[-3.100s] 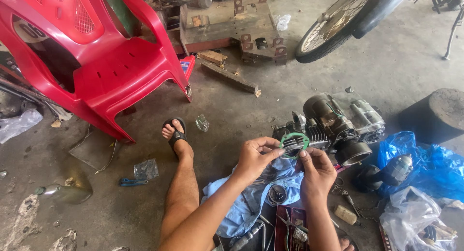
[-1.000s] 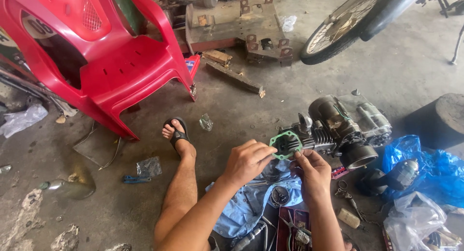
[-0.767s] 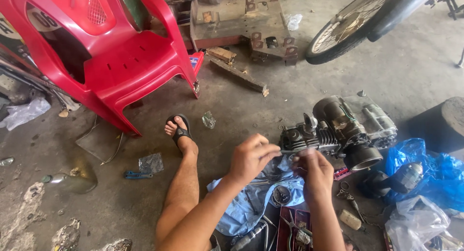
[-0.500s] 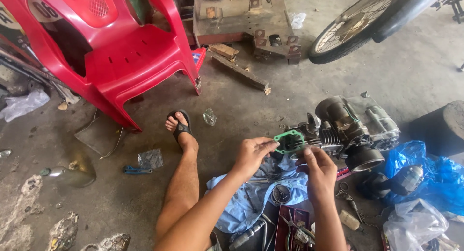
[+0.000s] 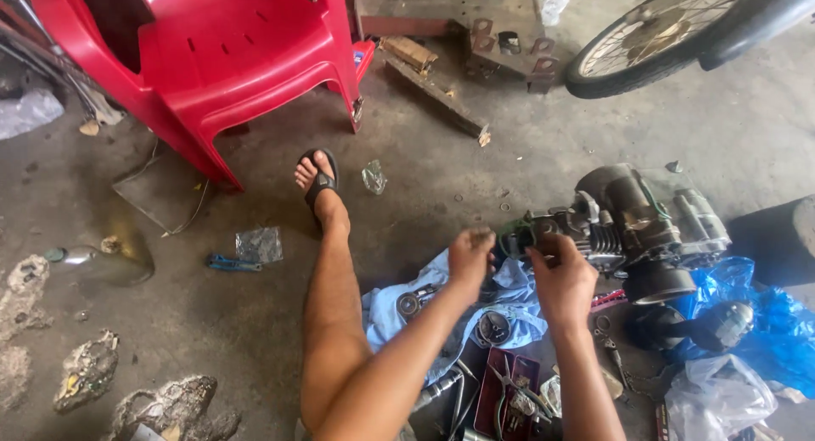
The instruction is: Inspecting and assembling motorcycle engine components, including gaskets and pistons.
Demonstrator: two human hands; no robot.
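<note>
Pressing a green gasket (image 5: 512, 234) against the engine (image 5: 632, 224) on the floor, the left hand (image 5: 469, 256) and right hand (image 5: 562, 275) pinched its edges, seemingly mid-fitting, needing careful alignment.

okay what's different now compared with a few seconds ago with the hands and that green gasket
Both hands, left hand and right hand, carried the green gasket from mid-air onto the open end of the engine, where it now sits mostly hidden. The red chair and wheel stayed put.
</note>
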